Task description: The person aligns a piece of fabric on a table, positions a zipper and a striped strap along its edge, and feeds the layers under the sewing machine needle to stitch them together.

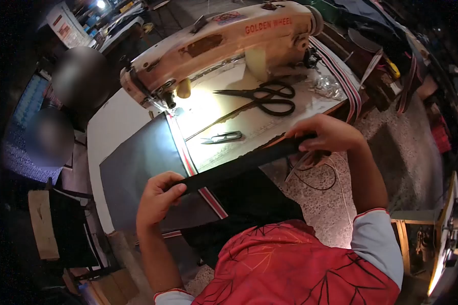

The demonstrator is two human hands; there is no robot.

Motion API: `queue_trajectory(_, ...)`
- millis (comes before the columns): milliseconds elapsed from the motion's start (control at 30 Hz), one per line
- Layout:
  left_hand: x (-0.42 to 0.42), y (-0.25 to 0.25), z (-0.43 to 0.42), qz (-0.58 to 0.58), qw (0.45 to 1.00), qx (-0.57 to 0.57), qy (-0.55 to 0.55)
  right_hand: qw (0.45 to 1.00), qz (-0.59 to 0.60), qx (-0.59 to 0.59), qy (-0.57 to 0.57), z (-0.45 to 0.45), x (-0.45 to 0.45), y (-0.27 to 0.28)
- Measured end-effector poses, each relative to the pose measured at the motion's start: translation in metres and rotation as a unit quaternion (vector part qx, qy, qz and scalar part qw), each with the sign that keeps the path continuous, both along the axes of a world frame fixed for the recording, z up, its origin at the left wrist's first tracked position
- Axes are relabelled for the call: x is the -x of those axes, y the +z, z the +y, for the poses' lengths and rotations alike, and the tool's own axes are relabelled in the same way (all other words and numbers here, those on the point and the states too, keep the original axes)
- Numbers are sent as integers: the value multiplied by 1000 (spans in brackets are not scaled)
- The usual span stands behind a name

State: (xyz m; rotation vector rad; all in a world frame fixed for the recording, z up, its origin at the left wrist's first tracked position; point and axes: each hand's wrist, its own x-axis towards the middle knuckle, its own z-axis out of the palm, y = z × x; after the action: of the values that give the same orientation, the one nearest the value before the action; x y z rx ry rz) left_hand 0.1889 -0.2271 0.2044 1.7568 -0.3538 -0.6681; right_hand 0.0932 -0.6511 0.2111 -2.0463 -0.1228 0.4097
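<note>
Red black-lined shirt up close; left hand and right hand, apart, pinching opposite ends of a long, narrow black fabric strip, pretty much straight.

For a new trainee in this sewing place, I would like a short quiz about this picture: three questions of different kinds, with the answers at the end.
1. True or false: the left hand and the right hand hold the same black strip.

2. Fill in the missing word: the red lettering on the sewing machine reads "GOLDEN ____".

3. Where are the large scissors?
A) in the left hand
B) on the work table
C) on top of the sewing machine

Key: 1. True. 2. WHEEL. 3. B.
</note>
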Motion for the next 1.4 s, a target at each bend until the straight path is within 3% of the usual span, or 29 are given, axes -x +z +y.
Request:
queue_trajectory(33, -1, 2, 12, -14, 1000, -3, -11, 993, -90, 72, 28, 1, -7, 0)
queue_trajectory(100, 3, 5, 26, -29, 999, -4, -21, 993, -91, 77, -3, 5, -14, 4)
queue_trajectory(200, 18, 15, 49, -10, 994, -105, 40, 991, -118, 62, -9, 6, -32, -6)
queue_trajectory(267, 23, 3, 67, -18, 995, -85, 52, 992, -58, -79, -82, 10, -41, -12)
queue_trajectory(500, 34, 5, 99, -21, 989, -108, 103, 984, -6, -133, -117, 27, -64, -22)
queue_trajectory(567, 35, 6, 98, -37, 986, -124, 104, 981, -81, -101, -145, 30, -68, -27)
queue_trajectory(600, 35, 5, 98, -101, 977, -157, 101, 973, -89, -146, -158, 34, -67, -26)
queue_trajectory(700, 30, 8, 92, -193, 939, -257, 119, 970, -172, -115, -125, 35, -48, -11)
queue_trajectory(733, 27, -3, 92, -368, 874, -276, 159, 967, -131, -216, -39, 21, -29, -17)
queue_trajectory(767, 24, -11, 93, -528, 774, -291, 193, 946, -83, -310, 50, 12, -18, -21)
queue_trajectory(833, 19, -15, 91, -565, 733, -257, 279, 858, -155, -316, 375, 37, -28, 10)
queue_trajectory(867, 16, -17, 88, -599, 692, -212, 344, 863, -128, -353, 339, 44, -25, 7)
queue_trajectory(900, 13, -19, 83, -598, 685, -217, 356, 866, -99, -388, 300, 50, -17, 3)
queue_trajectory(967, 10, -23, 67, -620, 675, -131, 378, 953, -110, -278, 59, 57, -7, -14)
queue_trajectory(1000, 9, -21, 56, -635, 667, -114, 373, 974, -201, -100, 4, 73, -18, -18)
queue_trajectory(1033, 6, -24, 45, -633, 665, -119, 378, 953, -288, 81, -53, 93, -31, -22)
queue_trajectory(1133, 4, -38, 22, -649, 659, -79, 372, 878, -403, 255, -38, 126, -60, -51)
queue_trajectory(1333, 8, -41, 12, -708, 654, -52, 262, 875, -365, 295, -118, 103, -83, -69)
queue_trajectory(1400, 10, -36, 10, -717, 653, -61, 236, 844, -385, 346, -140, 87, -86, -70)
